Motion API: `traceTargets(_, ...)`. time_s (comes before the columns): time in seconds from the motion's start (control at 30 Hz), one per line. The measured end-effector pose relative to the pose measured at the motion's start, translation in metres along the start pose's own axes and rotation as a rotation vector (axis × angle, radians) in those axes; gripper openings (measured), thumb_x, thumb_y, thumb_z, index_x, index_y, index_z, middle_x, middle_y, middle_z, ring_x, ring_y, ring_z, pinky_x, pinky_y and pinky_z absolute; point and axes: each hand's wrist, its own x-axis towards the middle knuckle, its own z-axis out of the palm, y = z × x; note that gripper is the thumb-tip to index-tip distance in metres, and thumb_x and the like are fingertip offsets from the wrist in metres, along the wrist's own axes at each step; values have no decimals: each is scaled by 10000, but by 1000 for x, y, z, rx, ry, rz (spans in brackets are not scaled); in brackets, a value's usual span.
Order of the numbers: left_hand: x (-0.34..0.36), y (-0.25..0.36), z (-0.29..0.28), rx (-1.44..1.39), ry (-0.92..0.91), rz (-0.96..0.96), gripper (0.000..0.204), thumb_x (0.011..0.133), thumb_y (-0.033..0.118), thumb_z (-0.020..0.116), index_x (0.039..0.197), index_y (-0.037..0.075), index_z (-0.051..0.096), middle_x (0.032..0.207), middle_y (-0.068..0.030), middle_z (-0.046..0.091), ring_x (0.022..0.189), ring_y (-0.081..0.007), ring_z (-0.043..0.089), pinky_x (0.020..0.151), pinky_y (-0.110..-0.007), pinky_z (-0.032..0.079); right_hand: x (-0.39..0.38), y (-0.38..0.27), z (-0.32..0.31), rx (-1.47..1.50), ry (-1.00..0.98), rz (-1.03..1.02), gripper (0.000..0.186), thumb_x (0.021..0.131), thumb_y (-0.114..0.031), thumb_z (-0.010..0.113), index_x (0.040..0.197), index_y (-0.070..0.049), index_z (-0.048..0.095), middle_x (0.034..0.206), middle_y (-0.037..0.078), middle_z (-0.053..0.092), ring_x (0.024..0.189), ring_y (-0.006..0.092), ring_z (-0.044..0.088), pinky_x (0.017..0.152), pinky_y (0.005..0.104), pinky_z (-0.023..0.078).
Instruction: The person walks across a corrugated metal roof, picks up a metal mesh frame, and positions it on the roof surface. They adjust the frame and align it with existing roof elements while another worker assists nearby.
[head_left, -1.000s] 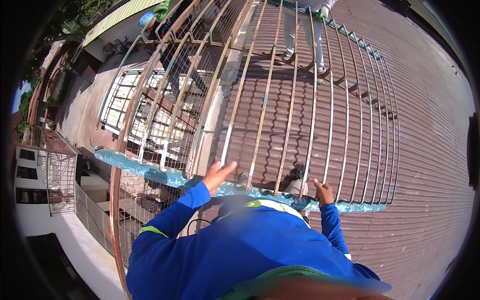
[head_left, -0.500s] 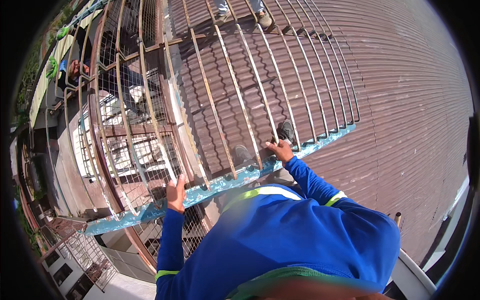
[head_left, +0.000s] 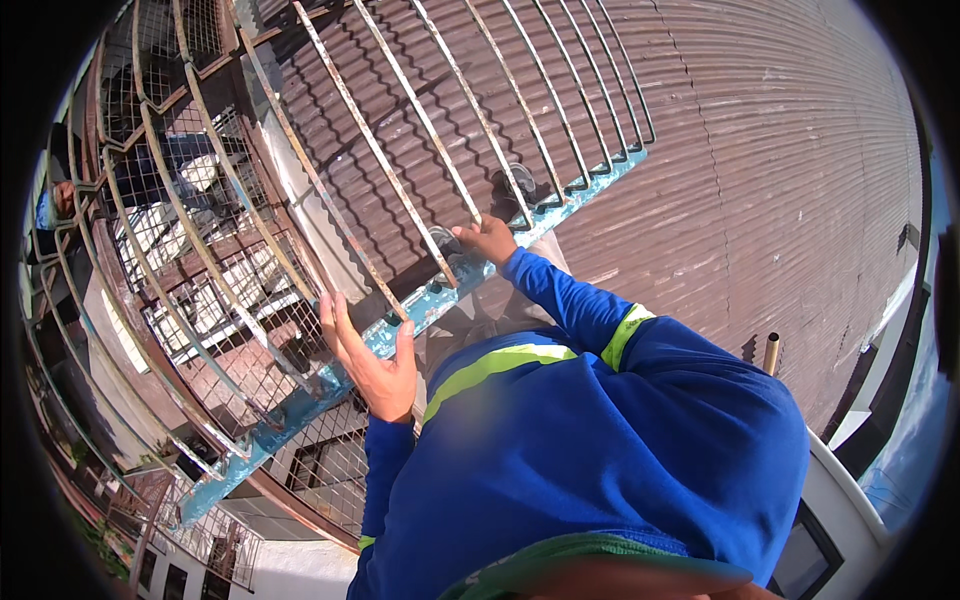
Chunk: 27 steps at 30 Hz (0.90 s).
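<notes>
A rusty metal cage of curved bars [head_left: 380, 150] rises from a chipped blue hoop rail [head_left: 420, 310] beside a brown corrugated wall. My left hand [head_left: 368, 358] is spread open, palm toward the rail, just over its near edge, holding nothing. My right hand [head_left: 487, 240] is closed around the foot of one bar where it meets the blue rail. Blue sleeves with a yellow-green stripe cover both of my arms.
The brown corrugated wall [head_left: 760, 180] fills the right side. Mesh platforms and stair landings [head_left: 200, 290] lie far below on the left, with another person [head_left: 60, 200] at the left rim. A white edge [head_left: 850, 480] and a short pipe [head_left: 771, 352] sit lower right.
The view has swung, so the rail now runs diagonally. My left hand has lifted off the rail and opened. My right hand stays gripped on a bar.
</notes>
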Motion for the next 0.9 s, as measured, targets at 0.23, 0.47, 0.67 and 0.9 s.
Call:
traceTargets(0.23,107,-17,232,-314,-269,-359,690,932,376,778,1381,-35,451,1126,-137,648,986,-212,640,802,-351,550,16,18,28,-91,-48,-196,345,845,-235,791,1078,-23,651,897,46,686,844,185,653,780,348,518)
traceTargets(0.47,145,-49,237,-980,-436,-928,564,927,546,736,1148,63,547,792,12,535,724,-134,584,637,-299,478,34,27,56,34,-156,13,391,903,38,632,1285,-42,612,1070,7,686,958,105,635,831,272,508)
traceTargets(0.67,131,-66,246,-1042,-339,-957,525,921,606,709,955,101,570,629,43,395,537,-87,378,492,-291,318,26,21,16,26,-504,-282,593,904,-131,750,1413,38,497,1166,146,692,1021,203,675,809,338,536)
traceTargets(0.9,171,-72,220,-1160,-407,-960,483,920,572,738,862,198,437,613,88,301,539,-71,294,563,-289,303,151,-18,-160,-296,563,-391,399,935,-355,780,1052,-12,613,895,70,580,718,154,479,682,339,462)
